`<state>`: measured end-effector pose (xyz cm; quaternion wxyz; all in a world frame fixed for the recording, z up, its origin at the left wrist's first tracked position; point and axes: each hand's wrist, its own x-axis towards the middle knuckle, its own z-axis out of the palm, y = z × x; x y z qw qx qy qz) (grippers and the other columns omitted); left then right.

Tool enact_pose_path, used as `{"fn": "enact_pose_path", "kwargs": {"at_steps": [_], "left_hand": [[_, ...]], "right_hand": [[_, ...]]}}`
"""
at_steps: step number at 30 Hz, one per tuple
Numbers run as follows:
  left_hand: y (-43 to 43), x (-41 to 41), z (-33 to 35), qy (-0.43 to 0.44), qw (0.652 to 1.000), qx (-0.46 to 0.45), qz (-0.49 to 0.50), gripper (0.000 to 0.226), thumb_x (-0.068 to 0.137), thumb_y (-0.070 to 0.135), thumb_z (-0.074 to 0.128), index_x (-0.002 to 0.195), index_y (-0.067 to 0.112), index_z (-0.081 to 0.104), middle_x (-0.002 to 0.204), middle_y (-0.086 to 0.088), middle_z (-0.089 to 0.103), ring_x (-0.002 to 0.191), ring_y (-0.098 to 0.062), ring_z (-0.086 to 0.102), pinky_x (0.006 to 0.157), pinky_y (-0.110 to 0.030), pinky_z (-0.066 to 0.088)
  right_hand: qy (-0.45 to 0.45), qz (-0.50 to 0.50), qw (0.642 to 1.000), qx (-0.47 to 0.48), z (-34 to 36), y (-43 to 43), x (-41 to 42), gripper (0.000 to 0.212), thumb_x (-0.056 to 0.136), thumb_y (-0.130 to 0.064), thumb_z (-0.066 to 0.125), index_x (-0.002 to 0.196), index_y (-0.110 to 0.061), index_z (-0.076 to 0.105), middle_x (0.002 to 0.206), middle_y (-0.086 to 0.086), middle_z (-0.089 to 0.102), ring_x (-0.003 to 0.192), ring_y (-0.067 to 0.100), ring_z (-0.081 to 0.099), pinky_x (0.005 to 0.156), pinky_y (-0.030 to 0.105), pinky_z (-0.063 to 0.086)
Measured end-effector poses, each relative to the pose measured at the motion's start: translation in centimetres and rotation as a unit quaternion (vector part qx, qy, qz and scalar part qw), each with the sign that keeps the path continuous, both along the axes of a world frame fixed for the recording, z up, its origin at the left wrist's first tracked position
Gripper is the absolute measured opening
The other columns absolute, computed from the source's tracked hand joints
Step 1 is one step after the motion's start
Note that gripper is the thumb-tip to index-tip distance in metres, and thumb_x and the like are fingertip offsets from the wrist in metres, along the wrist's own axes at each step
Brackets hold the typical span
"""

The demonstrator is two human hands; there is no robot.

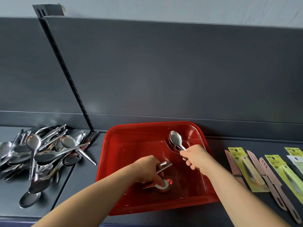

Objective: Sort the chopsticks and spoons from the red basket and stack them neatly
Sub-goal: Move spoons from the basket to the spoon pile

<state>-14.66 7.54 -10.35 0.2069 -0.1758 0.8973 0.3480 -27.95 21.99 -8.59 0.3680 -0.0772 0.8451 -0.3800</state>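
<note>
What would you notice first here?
The bright red plastic basket in the middle, where the right hand grips a bundle of steel spoons and the left hand holds more spoons at the bottom. Then the shiny heap of metal spoons on the left.

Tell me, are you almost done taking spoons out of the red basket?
Nearly. Done: a big spoon pile lies on the shelf at left. In hand: the right hand holds a nested bunch of spoons over the red basket, and the left hand grips the few spoons on its floor. Left: those go out, and the pile is jumbled, so it needs neat stacking. No chopsticks show.
</note>
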Motion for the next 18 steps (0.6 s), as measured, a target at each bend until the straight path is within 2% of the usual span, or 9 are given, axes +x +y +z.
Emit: {"fn": "enact_pose_path", "kwargs": {"at_steps": [3, 6, 8, 11, 14, 16, 18], "left_hand": [[-0.6, 0.1, 0.6, 0.048, 0.998, 0.025, 0.041, 0.018, 0.067, 0.029, 0.084, 0.077, 0.022, 0.071, 0.070, 0.008, 0.067, 0.065, -0.009, 0.065, 0.065, -0.026, 0.052], [-2.3, 0.7, 2.7, 0.182, 0.966, 0.074, 0.171, 0.018, 0.073, 0.028, 0.082, 0.067, 0.019, 0.068, 0.064, 0.006, 0.062, 0.056, -0.007, 0.052, 0.058, -0.024, 0.042], [-4.0, 1.6, 4.5, 0.277, 0.914, 0.106, 0.278, 0.020, 0.075, 0.029, 0.081, 0.073, 0.012, 0.070, 0.063, 0.004, 0.061, 0.056, -0.006, 0.049, 0.055, -0.018, 0.040], [-6.8, 4.7, 7.3, 0.385, 0.833, 0.143, 0.370, 0.016, 0.078, 0.029, 0.079, 0.076, 0.014, 0.072, 0.065, 0.001, 0.066, 0.058, -0.005, 0.055, 0.057, -0.015, 0.043], [-9.7, 8.7, 8.9, 0.453, 0.755, 0.162, 0.445, 0.014, 0.081, 0.031, 0.075, 0.076, 0.018, 0.071, 0.064, 0.002, 0.066, 0.056, -0.007, 0.058, 0.054, -0.017, 0.047], [-12.4, 11.6, 9.2, 0.481, 0.701, 0.167, 0.500, 0.017, 0.083, 0.033, 0.072, 0.075, 0.019, 0.069, 0.062, 0.000, 0.062, 0.054, -0.011, 0.056, 0.052, -0.024, 0.046], [-15.1, 14.2, 9.1, 0.483, 0.677, 0.153, 0.533, 0.020, 0.085, 0.034, 0.070, 0.072, 0.020, 0.066, 0.058, 0.005, 0.062, 0.051, -0.011, 0.056, 0.052, -0.026, 0.046]], "right_hand": [[0.015, 0.002, 0.999, -0.029, -0.2, 0.3, 0.2, 0.021, 0.095, -0.013, 0.053, 0.082, 0.002, 0.062, 0.074, 0.014, 0.051, 0.065, 0.024, 0.040, 0.048, 0.027, 0.025], [0.070, 0.013, 0.995, -0.075, 0.4, -0.1, 0.6, 0.018, 0.094, -0.014, 0.054, 0.078, -0.007, 0.056, 0.067, 0.011, 0.046, 0.058, 0.021, 0.043, 0.046, 0.029, 0.025], [0.114, 0.032, 0.988, -0.100, 1.5, -1.2, 1.2, 0.023, 0.094, -0.017, 0.055, 0.072, -0.010, 0.053, 0.060, 0.006, 0.045, 0.049, 0.015, 0.044, 0.044, 0.027, 0.026], [0.173, 0.070, 0.973, -0.133, 3.8, -4.0, 2.8, 0.033, 0.092, -0.022, 0.054, 0.060, -0.018, 0.047, 0.050, 0.000, 0.047, 0.036, 0.008, 0.034, 0.037, 0.021, 0.024], [0.226, 0.104, 0.954, -0.169, 5.9, -7.8, 4.9, 0.038, 0.090, -0.023, 0.057, 0.055, -0.020, 0.043, 0.042, -0.009, 0.039, 0.034, 0.005, 0.028, 0.037, 0.019, 0.022], [0.227, 0.130, 0.945, -0.195, 6.7, -11.0, 6.8, 0.037, 0.089, -0.023, 0.058, 0.056, -0.016, 0.042, 0.041, -0.009, 0.035, 0.035, 0.006, 0.026, 0.037, 0.019, 0.021], [0.221, 0.158, 0.940, -0.205, 7.1, -14.7, 9.1, 0.033, 0.087, -0.022, 0.058, 0.058, -0.014, 0.045, 0.045, -0.008, 0.034, 0.038, 0.008, 0.025, 0.039, 0.022, 0.022]]}}
